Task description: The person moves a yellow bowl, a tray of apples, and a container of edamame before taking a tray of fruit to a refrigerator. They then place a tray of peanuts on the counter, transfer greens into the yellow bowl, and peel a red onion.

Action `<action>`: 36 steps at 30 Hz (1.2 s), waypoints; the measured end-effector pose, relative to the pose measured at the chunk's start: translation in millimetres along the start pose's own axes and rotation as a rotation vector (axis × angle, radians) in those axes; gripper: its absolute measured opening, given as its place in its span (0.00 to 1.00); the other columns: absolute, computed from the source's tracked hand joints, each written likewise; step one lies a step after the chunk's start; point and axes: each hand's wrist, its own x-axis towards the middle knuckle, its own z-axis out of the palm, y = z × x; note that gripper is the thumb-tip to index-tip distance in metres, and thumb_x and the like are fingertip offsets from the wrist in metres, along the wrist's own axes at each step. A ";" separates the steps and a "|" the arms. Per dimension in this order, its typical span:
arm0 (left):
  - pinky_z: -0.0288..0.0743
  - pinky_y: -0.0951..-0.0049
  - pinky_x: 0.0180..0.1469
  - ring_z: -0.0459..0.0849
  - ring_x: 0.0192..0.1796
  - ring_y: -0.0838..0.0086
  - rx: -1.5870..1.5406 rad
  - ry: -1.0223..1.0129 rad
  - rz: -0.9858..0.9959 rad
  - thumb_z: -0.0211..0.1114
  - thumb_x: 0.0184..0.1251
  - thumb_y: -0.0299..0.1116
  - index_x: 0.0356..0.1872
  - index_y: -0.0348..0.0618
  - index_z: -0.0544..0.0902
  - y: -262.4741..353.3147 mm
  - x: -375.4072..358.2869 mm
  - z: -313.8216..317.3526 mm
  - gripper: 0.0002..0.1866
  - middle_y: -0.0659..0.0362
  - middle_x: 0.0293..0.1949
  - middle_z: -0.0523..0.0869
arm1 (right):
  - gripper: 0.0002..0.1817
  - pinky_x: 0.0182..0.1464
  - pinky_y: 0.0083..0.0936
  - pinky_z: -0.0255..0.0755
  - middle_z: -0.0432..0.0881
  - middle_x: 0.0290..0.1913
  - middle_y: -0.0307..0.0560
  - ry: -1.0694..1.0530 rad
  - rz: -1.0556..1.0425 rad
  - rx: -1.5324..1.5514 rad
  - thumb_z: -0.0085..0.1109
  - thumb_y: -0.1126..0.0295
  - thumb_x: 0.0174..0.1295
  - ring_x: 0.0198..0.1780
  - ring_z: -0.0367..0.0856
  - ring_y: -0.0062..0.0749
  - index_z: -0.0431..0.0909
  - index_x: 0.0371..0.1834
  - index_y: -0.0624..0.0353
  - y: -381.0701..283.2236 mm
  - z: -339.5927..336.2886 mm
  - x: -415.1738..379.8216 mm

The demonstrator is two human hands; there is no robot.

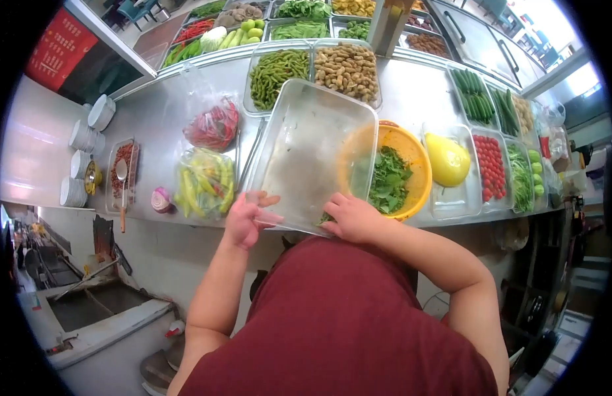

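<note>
A clear plastic tray [312, 142] is tilted up in front of me, its near edge close to my body. My left hand [245, 221] grips its near left corner, with fingers showing through the plastic. At the near right side, my right hand [352, 218] is closed at the tray's bottom, fingertips on a bit of green leaf [326, 217]. Some of those fingertips are hidden. Right of the tray, partly behind it, stands an orange colander-like basin [421, 175] holding leafy greens [389, 181].
Bagged green peppers [205, 185], bagged red vegetables [213, 125] and a cut onion [161, 200] lie to the left. Trays of edamame [278, 78] and peanuts [347, 69] stand behind. On the right are a yellow dome-shaped item [447, 160] and cherry tomatoes [490, 168].
</note>
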 end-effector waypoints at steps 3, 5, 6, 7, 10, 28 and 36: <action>0.82 0.55 0.43 0.85 0.40 0.41 -0.117 0.098 -0.074 0.50 0.52 0.27 0.56 0.31 0.66 -13.9 4.7 -6.1 0.26 0.37 0.55 0.78 | 0.19 0.52 0.40 0.71 0.75 0.44 0.55 -0.099 0.034 0.037 0.51 0.54 0.66 0.47 0.76 0.50 0.77 0.41 0.61 1.2 -0.7 5.6; 0.82 0.55 0.44 0.84 0.40 0.40 -0.180 0.112 -0.067 0.51 0.52 0.27 0.57 0.32 0.66 -17.5 6.1 -9.4 0.27 0.37 0.55 0.78 | 0.19 0.52 0.40 0.71 0.75 0.43 0.55 -0.152 0.055 0.064 0.50 0.54 0.67 0.47 0.76 0.51 0.78 0.39 0.61 -2.8 -3.2 11.5; 0.82 0.55 0.45 0.84 0.41 0.40 -0.247 0.130 -0.057 0.51 0.53 0.27 0.58 0.32 0.65 -18.1 5.7 -10.2 0.27 0.38 0.56 0.77 | 0.19 0.51 0.40 0.71 0.76 0.42 0.55 -0.122 0.049 0.075 0.50 0.54 0.67 0.46 0.77 0.51 0.78 0.38 0.62 -6.2 -7.5 14.2; 0.82 0.55 0.45 0.84 0.41 0.40 -0.248 0.133 -0.058 0.51 0.53 0.27 0.58 0.32 0.65 -17.9 5.9 -10.6 0.27 0.38 0.56 0.77 | 0.20 0.50 0.41 0.71 0.76 0.40 0.55 -0.093 0.043 0.086 0.50 0.53 0.68 0.45 0.77 0.51 0.79 0.37 0.62 -10.6 -10.7 16.5; 0.82 0.57 0.44 0.84 0.41 0.40 -0.290 0.152 -0.008 0.51 0.53 0.27 0.58 0.33 0.66 -6.7 5.5 -4.0 0.27 0.38 0.57 0.76 | 0.22 0.48 0.42 0.72 0.77 0.38 0.56 0.067 0.028 -0.026 0.50 0.51 0.67 0.44 0.77 0.51 0.78 0.36 0.63 -21.6 -11.3 22.5; 0.82 0.64 0.40 0.83 0.42 0.42 -0.263 0.028 0.123 0.51 0.53 0.27 0.56 0.41 0.70 6.5 3.5 0.1 0.25 0.39 0.63 0.69 | 0.13 0.30 0.18 0.68 0.78 0.26 0.34 0.575 0.355 1.527 0.56 0.64 0.67 0.26 0.73 0.16 0.79 0.30 0.61 7.4 -73.3 50.1; 0.81 0.64 0.39 0.84 0.40 0.42 -0.203 0.020 0.161 0.49 0.54 0.29 0.57 0.41 0.69 12.2 3.3 7.6 0.25 0.40 0.61 0.72 | 0.10 0.24 0.22 0.66 0.75 0.24 0.36 0.454 0.549 1.709 0.57 0.61 0.66 0.23 0.73 0.22 0.74 0.32 0.54 -8.6 -84.3 46.2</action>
